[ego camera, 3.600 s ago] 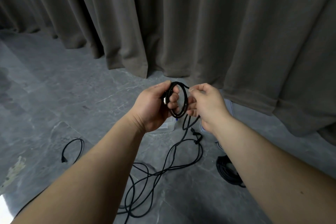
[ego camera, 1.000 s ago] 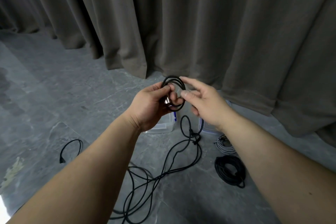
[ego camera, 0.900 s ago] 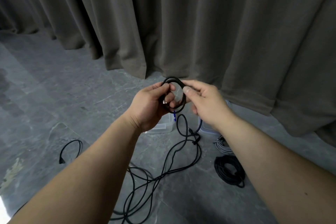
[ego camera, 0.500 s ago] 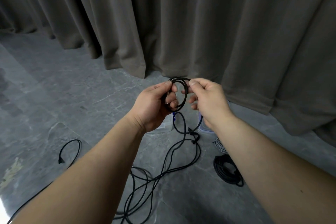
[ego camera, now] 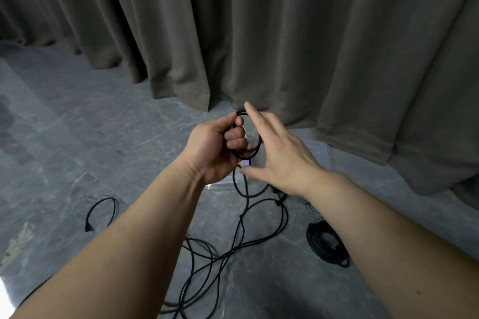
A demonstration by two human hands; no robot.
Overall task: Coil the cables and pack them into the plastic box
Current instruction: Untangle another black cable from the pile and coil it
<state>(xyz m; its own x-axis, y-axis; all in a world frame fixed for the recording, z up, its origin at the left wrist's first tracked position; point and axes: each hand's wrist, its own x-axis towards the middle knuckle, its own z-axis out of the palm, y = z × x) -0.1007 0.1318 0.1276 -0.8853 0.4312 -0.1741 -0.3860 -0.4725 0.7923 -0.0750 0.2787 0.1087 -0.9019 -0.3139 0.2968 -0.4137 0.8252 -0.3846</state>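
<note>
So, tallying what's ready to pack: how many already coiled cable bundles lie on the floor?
2: a black coiled cable bundle on the grey floor beside the right forearm, and a grey-white coiled bundle just behind it, mostly hidden by that arm. More may be hidden.

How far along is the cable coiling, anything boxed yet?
Done: one coiled black cable bundle lies on the grey floor, not boxed. In hand: the left hand grips a small black cable coil; the right hand is open beside it. Left: the long loose black cable trailing down, the short black cable, and packing. The clear plastic box is mostly hidden; contents unclear.
</note>
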